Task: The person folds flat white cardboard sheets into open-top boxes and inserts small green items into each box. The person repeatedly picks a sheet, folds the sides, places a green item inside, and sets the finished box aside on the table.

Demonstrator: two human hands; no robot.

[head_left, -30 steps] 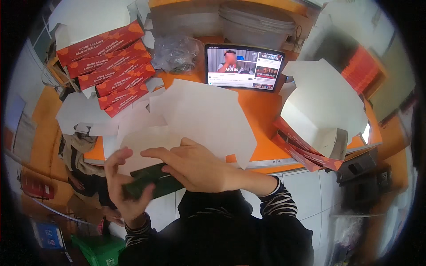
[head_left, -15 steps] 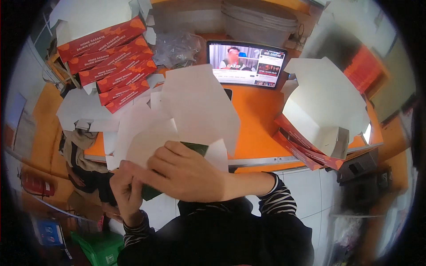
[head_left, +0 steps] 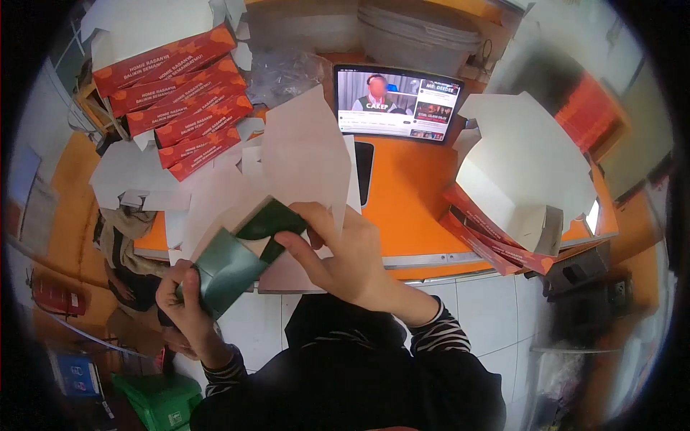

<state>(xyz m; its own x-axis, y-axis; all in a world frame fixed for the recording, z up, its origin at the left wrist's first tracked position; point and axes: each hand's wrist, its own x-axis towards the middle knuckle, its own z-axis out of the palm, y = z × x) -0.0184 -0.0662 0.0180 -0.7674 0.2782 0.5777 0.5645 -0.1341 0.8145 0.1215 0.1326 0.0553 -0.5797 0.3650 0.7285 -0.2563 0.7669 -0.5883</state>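
Between my hands, in front of my chest, is a partly folded cardboard box (head_left: 228,271), green outside and white inside. One tall white panel of it stands up toward the tablet. My left hand (head_left: 188,307) is closed around the near left corner of the green side, thumb on top. My right hand (head_left: 351,262) pinches a green flap at the box's right end, between thumb and fingers. A gap shows between that flap and the green side panel.
Folded red-and-white boxes (head_left: 188,108) are stacked at the left, above flat white cardboard (head_left: 140,176). More red-and-white boxes (head_left: 528,183) lie at the right table edge. A lit tablet (head_left: 395,104), a dark phone (head_left: 365,172), a plastic bag (head_left: 287,79) and grey tubs (head_left: 420,39) stand farther back.
The box has tilted, so its green outside now faces up. My right hand has moved right from beside my left hand to the green flap, and the tall white panel has swung narrower.
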